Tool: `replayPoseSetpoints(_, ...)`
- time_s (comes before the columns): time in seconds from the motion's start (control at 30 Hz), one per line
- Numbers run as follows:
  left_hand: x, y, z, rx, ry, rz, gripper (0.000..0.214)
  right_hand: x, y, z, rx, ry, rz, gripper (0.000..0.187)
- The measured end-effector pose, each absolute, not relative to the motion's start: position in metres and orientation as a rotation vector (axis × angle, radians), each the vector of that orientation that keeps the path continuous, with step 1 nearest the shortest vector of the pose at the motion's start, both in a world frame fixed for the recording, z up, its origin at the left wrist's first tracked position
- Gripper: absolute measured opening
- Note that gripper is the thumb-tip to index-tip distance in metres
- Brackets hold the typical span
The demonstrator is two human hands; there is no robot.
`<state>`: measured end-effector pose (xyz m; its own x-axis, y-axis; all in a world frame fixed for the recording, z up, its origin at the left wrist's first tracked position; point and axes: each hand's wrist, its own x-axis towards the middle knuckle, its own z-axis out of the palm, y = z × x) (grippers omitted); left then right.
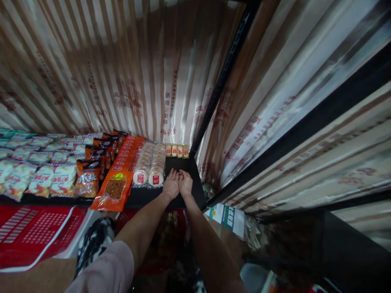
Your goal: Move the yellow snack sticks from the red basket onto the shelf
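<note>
The left hand [171, 186] has fingers stretched out, the right hand [185, 184] is half curled beside it, both over the black shelf [197, 191]; can't tell if either's gripping anything. Just beyond: four small yellow packs [174, 151], one far row, so that bit looks barely started. Leftward, two columns of round white packs [140, 178], uncountable, look basically done.

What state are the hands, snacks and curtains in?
Left hand: fingers extended, palm downward
Right hand: fingers curled, any contents hidden
Orange snack packets: overlapping
Round white crackers: wrapped, two columns
Small yellow packets: side by side
Black-and-orange snack bags: lined up
White snack bags: in rows
Curtains: hanging in folds
</note>
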<state>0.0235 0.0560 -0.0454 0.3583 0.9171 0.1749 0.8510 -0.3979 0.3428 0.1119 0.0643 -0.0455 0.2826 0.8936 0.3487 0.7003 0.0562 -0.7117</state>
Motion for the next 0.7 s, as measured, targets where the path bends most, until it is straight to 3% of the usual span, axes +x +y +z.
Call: replayPoseSetpoints(0.7,-0.030,-0.049,-0.071,2.429,1.558,0.548,0.047,0.063,-0.041,-0.058,-1.649,-1.563,0.373,0.034)
